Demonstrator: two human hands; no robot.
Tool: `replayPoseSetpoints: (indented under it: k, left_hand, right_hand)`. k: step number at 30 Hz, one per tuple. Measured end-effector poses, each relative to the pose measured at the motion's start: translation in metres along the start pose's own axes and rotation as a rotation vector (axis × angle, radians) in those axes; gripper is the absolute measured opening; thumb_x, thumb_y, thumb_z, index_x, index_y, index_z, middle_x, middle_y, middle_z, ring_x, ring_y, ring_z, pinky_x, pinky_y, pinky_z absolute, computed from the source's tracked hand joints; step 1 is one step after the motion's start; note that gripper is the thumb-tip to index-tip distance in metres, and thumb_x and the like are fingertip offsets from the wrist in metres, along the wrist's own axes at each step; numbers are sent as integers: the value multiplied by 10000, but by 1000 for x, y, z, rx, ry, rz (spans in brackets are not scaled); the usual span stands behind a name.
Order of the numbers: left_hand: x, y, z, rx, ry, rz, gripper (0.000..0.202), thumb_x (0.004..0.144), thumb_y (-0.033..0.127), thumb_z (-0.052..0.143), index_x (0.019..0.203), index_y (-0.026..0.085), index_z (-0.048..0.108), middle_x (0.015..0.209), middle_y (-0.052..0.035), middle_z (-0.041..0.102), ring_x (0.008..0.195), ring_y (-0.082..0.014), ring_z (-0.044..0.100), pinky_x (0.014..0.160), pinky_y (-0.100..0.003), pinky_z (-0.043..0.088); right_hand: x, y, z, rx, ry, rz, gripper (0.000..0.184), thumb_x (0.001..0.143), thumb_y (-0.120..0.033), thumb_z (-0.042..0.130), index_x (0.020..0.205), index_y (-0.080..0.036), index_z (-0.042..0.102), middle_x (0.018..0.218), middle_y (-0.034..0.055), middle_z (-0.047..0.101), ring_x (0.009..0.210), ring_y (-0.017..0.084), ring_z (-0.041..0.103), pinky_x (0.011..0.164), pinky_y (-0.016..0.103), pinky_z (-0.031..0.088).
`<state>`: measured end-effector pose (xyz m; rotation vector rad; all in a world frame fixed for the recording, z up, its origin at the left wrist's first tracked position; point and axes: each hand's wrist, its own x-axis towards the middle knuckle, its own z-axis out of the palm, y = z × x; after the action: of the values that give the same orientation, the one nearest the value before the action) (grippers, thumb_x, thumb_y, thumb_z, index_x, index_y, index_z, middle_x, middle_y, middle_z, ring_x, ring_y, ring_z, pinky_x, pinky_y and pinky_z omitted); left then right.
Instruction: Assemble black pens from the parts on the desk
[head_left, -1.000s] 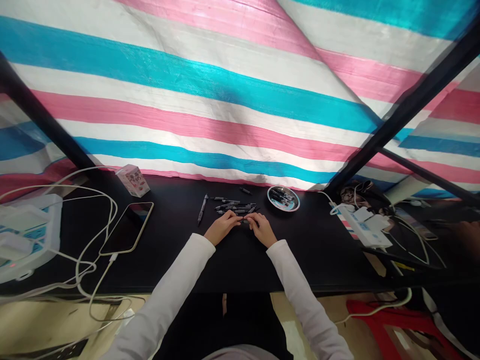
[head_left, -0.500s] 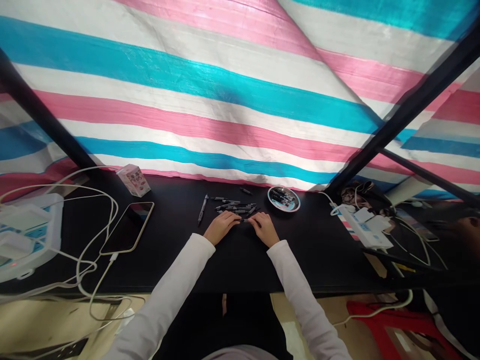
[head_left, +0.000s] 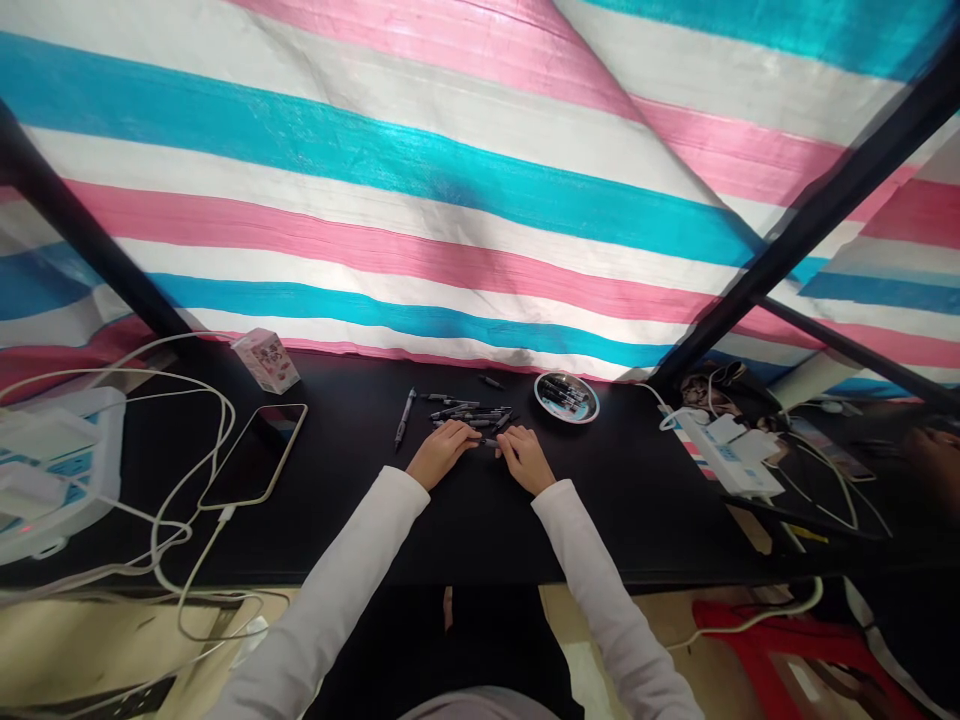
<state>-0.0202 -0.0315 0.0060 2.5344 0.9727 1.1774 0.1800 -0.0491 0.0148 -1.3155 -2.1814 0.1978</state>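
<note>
Left hand (head_left: pixel 444 452) and right hand (head_left: pixel 526 458) pinch a pen piece (head_left: pixel 488 442) between them. Likely light, stiff; grip its ends.

The left hand (head_left: pixel 442 454) and right hand (head_left: pixel 528 460) hid the ends of a dark piece (head_left: pixel 488 443) mid-frame, its details too small to tell. The right edge cut off a co-worker's blurred hand (head_left: pixel 937 458); the left, a power strip (head_left: pixel 111 450).

remotely i count, around my two hands (head_left: pixel 442 454) (head_left: pixel 526 460), six-plus pens (head_left: pixel 474 414), one dish (head_left: pixel 571 421) at two o'clock, one phone (head_left: pixel 255 455) at nine.
</note>
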Motion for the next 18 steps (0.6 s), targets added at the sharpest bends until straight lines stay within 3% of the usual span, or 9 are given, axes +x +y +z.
replayPoseSetpoints:
  k: [5,10,15,18]
  left_hand:
    - [-1,-1,0,18,19,-30,136,918,238,444,978,189,556,922,-31,593,888,-171,547,825,-331,463]
    - [-1,0,0,4,3,-9,131,918,232,443,975,182,550,918,-33,589,895,-172,536,832,-331,459]
    - [-1,4,0,14,-30,30,142,921,223,434,988,176,550,922,-42,578,892,-173,528,837,-333,452]
    - [-2,4,-1,16,-30,19,136,917,215,439,992,175,545,929,-42,580,900,-177,526,839,-336,452]
  right_hand:
    - [0,0,1,45,70,9,236,871,-381,487,976,-195,587,909,43,605,864,170,517,764,297,335]
    - [-1,2,3,41,91,-23,214,890,-342,459,847,-182,594,831,44,617,798,162,524,733,286,329]
    - [-1,-2,2,20,-26,4,483,961,-281,242,579,-179,519,582,11,552,621,123,492,730,288,312]
    - [-1,-3,1,1,1,18,402,944,-347,313,685,-176,569,658,21,589,682,134,516,748,295,310]
